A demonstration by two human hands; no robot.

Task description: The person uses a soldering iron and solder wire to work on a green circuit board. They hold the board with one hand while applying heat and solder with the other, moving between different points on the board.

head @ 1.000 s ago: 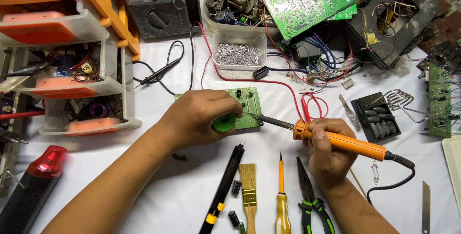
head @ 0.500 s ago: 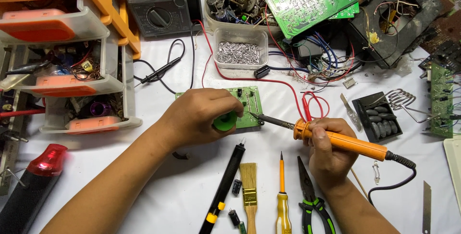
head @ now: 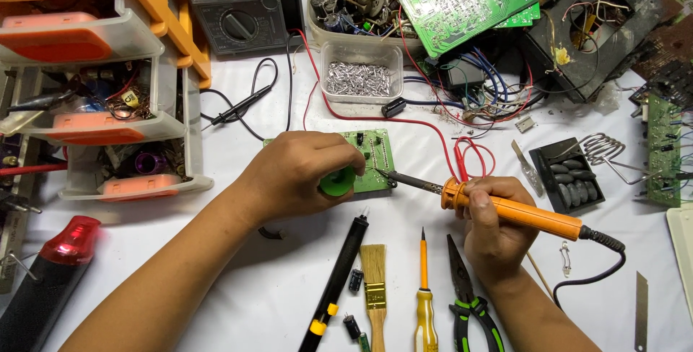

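Your left hand point(head: 299, 175) lies over the small green circuit board point(head: 375, 161) in the middle of the white counter point(head: 238, 287), fingers curled around a round green object point(head: 337, 181) at the board's near edge and pressing the board down. Your right hand point(head: 494, 226) is wrapped around the orange handle of the soldering iron point(head: 505, 207), thumb on top near the collar; the dark metal tip points left and meets the board's right edge, just beside your left fingertips. The iron's black cord runs off to the right.

Near you, between your forearms, lie a black pen-shaped tool point(head: 339, 280), a small brush point(head: 374, 283), an orange-handled screwdriver point(head: 424, 294) and green-handled pliers point(head: 469, 301), side by side. Beyond the board stands a clear tub of silvery bits point(head: 361, 77), with a multimeter point(head: 238, 5) behind it. An orange drawer cabinet point(head: 94, 70) stands at the left.
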